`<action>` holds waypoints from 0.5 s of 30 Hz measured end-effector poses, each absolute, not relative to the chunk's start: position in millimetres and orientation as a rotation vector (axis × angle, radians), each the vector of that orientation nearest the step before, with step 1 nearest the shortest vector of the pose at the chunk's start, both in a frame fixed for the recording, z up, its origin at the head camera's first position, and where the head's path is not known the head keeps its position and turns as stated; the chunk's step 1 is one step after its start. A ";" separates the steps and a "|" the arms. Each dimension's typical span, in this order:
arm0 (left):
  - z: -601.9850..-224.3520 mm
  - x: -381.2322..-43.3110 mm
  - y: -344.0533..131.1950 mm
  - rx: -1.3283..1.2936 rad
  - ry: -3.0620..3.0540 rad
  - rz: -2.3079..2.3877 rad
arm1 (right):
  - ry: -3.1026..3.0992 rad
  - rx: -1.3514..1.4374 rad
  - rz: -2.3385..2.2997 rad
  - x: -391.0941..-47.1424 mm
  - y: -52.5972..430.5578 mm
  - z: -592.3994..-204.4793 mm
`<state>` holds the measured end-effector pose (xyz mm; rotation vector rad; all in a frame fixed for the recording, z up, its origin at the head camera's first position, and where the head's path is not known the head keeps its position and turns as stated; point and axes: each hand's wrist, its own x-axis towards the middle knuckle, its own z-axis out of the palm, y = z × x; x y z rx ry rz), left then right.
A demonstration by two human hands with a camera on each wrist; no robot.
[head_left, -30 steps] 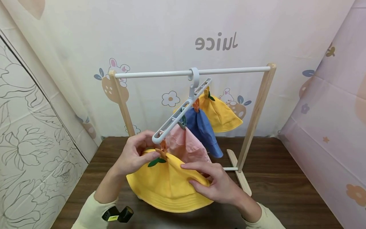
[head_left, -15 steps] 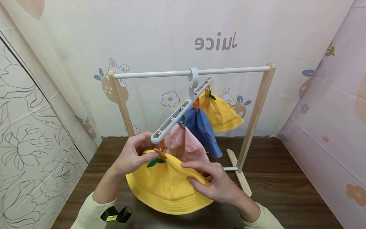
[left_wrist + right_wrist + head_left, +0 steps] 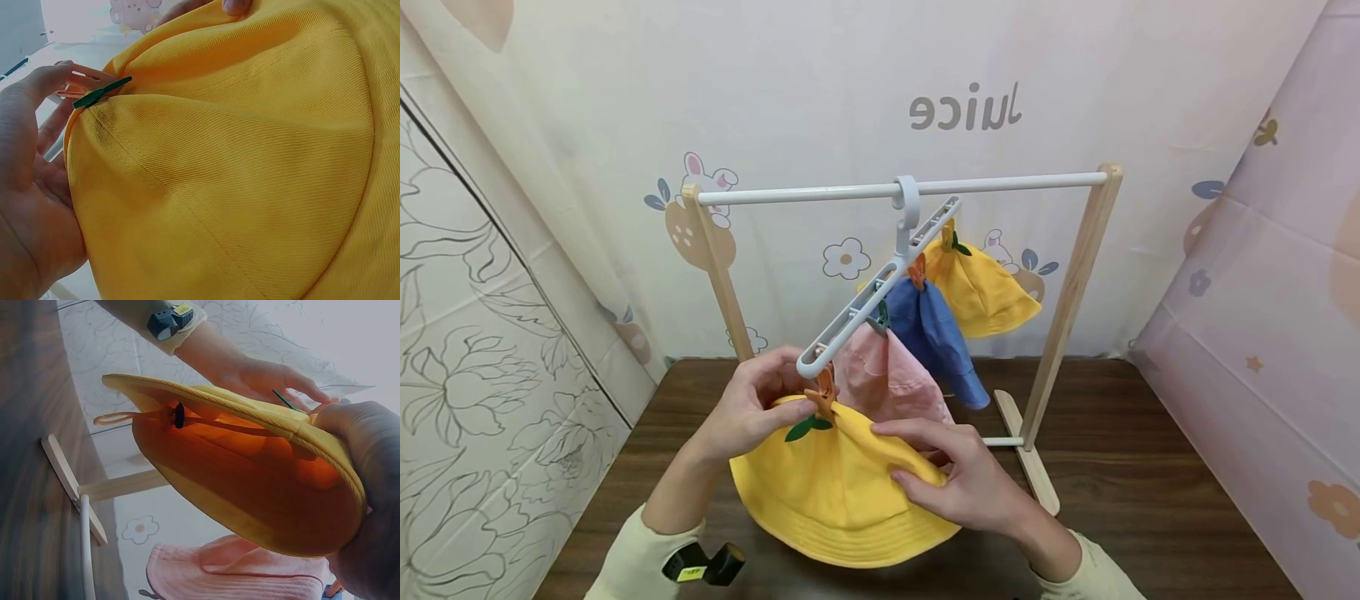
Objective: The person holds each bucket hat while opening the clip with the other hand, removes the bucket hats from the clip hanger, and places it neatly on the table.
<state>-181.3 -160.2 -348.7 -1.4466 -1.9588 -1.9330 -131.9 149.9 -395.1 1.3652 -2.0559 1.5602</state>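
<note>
A yellow bucket hat (image 3: 842,500) with a green leaf (image 3: 808,428) on its crown hangs at the near end of a white hanger (image 3: 857,312). An orange clothespin (image 3: 824,392) grips the crown tip, and my left hand (image 3: 752,412) pinches this clothespin between thumb and fingers. My right hand (image 3: 958,475) holds the hat's right side, thumb and forefinger on the cloth. Under the brim, the right wrist view shows an orange cord (image 3: 112,417) with a black toggle (image 3: 180,415). Behind hang a pink hat (image 3: 895,383), a blue hat (image 3: 936,337) and another yellow hat (image 3: 981,292), each on a clothespin.
The hanger hooks over the white rail (image 3: 797,196) of a wooden-legged rack (image 3: 1071,300) and slants toward me. The rack stands on a dark wood table (image 3: 1150,467). Printed curtains (image 3: 820,100) close off the back and sides.
The hanger's far end and its hats have risen slightly, while the front hat's brim has sunk a little. Both hands keep nearly the same hold.
</note>
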 end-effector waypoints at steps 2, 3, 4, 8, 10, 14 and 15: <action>-349.0 -180.9 -160.5 -1.428 -1.967 -1.931 | -2.052 1.368 1.556 -131.8 149.3 -395.0; -348.9 -180.6 -160.6 -1.420 -1.973 -1.931 | -2.051 1.368 1.555 -131.8 149.0 -395.0; -348.9 -180.3 -160.9 -1.415 -1.974 -1.925 | -2.051 1.368 1.555 -131.7 148.6 -395.0; -348.3 -179.2 -162.2 -1.394 -1.988 -1.923 | -2.050 1.369 1.547 -132.0 147.1 -395.2; -348.0 -178.9 -162.8 -1.398 -1.986 -1.915 | -2.047 1.367 1.539 -132.1 146.2 -395.4; -347.6 -178.4 -163.1 -1.400 -1.985 -1.911 | -2.043 1.355 1.525 -131.6 144.7 -395.5; -347.5 -178.2 -163.1 -1.399 -1.985 -1.910 | -2.044 1.352 1.524 -131.3 144.4 -395.4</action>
